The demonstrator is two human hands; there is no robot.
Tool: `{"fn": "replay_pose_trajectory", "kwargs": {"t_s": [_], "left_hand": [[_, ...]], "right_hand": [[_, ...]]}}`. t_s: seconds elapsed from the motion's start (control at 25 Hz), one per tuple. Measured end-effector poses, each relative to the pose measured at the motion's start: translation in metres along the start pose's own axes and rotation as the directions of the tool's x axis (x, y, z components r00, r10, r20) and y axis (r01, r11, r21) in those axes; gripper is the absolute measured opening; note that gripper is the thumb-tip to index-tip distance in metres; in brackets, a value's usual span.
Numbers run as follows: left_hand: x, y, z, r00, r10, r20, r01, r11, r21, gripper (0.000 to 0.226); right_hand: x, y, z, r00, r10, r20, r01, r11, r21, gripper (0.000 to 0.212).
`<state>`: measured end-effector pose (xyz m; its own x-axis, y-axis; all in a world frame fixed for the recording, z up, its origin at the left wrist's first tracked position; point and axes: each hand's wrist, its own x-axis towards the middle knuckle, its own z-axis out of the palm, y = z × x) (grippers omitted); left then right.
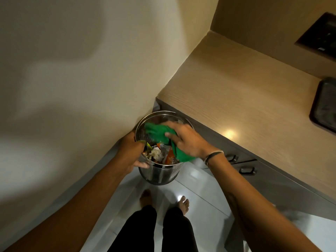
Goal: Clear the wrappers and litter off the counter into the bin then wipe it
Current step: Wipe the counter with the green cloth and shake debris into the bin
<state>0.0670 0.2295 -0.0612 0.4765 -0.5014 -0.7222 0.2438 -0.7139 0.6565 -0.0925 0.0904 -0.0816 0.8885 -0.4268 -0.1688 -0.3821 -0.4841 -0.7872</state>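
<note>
The stretch of pale wood-grain table [241,99] in view looks bare of litter, so I judge the clearing nearly done. My right hand [187,140] grips a crumpled green cloth [156,130] over the round perforated steel bin [160,171] on the floor beside the table; my left hand [133,153] clasps its rim. Inside lie orange and white wrappers [163,153].

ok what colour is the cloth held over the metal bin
Green; the cloth in the right hand shows best in the head view.
</note>
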Motion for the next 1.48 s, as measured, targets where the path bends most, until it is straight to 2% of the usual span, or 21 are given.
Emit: {"fn": "replay_pose_trajectory", "kwargs": {"t_s": [0.08, 0.16, 0.28, 0.36, 0.44, 0.48, 0.52, 0.6, 0.68, 0.8, 0.88, 0.96, 1.12, 1.24, 1.32, 1.4, 1.48], "left_hand": [[-0.002, -0.005, 0.005, 0.999, 0.026, 0.028, -0.027, 1.000, 0.013, 0.038], [-0.004, -0.007, 0.013, 0.998, 0.040, 0.043, -0.043, 0.998, 0.054, 0.042], [-0.008, -0.011, 0.029, 0.995, 0.058, 0.080, -0.063, 0.996, 0.063, 0.047], [-0.011, -0.012, 0.036, 0.994, 0.053, 0.094, -0.059, 0.996, 0.062, 0.047], [-0.012, -0.013, 0.040, 0.994, 0.036, 0.104, -0.043, 0.997, 0.062, 0.046], [-0.013, -0.014, 0.042, 0.994, 0.026, 0.110, -0.033, 0.997, 0.065, 0.045], [-0.014, -0.015, 0.045, 0.993, 0.014, 0.114, -0.022, 0.998, 0.066, 0.046], [-0.015, -0.016, 0.051, 0.993, 0.000, 0.115, -0.007, 0.998, 0.067, 0.049], [-0.014, -0.019, 0.054, 0.994, -0.006, 0.109, -0.002, 0.997, 0.072, 0.053], [-0.009, -0.021, 0.055, 0.995, -0.003, 0.095, -0.004, 0.997, 0.079, 0.053], [-0.007, -0.021, 0.053, 0.996, 0.004, 0.090, -0.011, 0.997, 0.077, 0.048], [-0.004, -0.019, 0.047, 0.996, 0.007, 0.088, -0.014, 0.997, 0.080, 0.039], [0.000, -0.016, 0.036, 0.998, 0.011, 0.067, -0.016, 0.997, 0.075, 0.037], [0.004, -0.017, 0.031, 1.000, 0.008, 0.026, -0.010, 0.999, 0.054, 0.043], [0.006, -0.019, 0.029, 1.000, 0.005, 0.016, -0.006, 0.999, 0.032, 0.045], [0.006, -0.019, 0.026, 1.000, -0.010, 0.005, 0.010, 1.000, 0.009, 0.045], [0.006, -0.018, 0.024, 1.000, -0.020, 0.005, 0.020, 1.000, -0.004, 0.046]], "right_hand": [[-0.031, 0.001, 0.009, 0.991, 0.083, -0.104, -0.061, 0.978, 0.201, 0.034], [-0.052, -0.001, 0.000, 0.928, 0.210, -0.307, -0.049, 0.887, 0.460, 0.031], [-0.080, 0.000, -0.036, 0.727, 0.387, -0.568, 0.071, 0.780, 0.622, 0.033], [-0.110, 0.012, -0.067, 0.534, 0.428, -0.729, 0.107, 0.821, 0.561, 0.033], [-0.145, 0.035, -0.094, 0.336, 0.387, -0.859, -0.044, 0.917, 0.396, 0.037], [-0.163, 0.049, -0.104, 0.285, 0.363, -0.887, -0.188, 0.929, 0.319, 0.039], [-0.177, 0.061, -0.107, 0.259, 0.377, -0.889, -0.348, 0.895, 0.278, 0.040], [-0.191, 0.085, -0.096, 0.239, 0.488, -0.840, -0.606, 0.750, 0.264, 0.044], [-0.181, 0.097, -0.074, 0.242, 0.538, -0.808, -0.747, 0.634, 0.199, 0.050], [-0.138, 0.091, -0.066, 0.261, 0.502, -0.825, -0.775, 0.619, 0.131, 0.055], [-0.110, 0.085, -0.066, 0.312, 0.482, -0.819, -0.794, 0.605, 0.054, 0.056], [-0.081, 0.076, -0.062, 0.400, 0.458, -0.794, -0.770, 0.638, -0.020, 0.056], [-0.023, 0.049, -0.041, 0.632, 0.354, -0.689, -0.602, 0.785, -0.149, 0.057], [-0.005, 0.034, -0.022, 0.790, 0.192, -0.583, -0.433, 0.848, -0.307, 0.059], [-0.010, 0.026, -0.009, 0.887, 0.052, -0.458, -0.253, 0.886, -0.389, 0.067], [-0.022, 0.017, 0.001, 0.949, -0.017, -0.315, -0.099, 0.933, -0.346, 0.064], [-0.036, 0.001, 0.018, 0.987, 0.014, -0.163, -0.057, 0.964, -0.259, 0.055]]}}
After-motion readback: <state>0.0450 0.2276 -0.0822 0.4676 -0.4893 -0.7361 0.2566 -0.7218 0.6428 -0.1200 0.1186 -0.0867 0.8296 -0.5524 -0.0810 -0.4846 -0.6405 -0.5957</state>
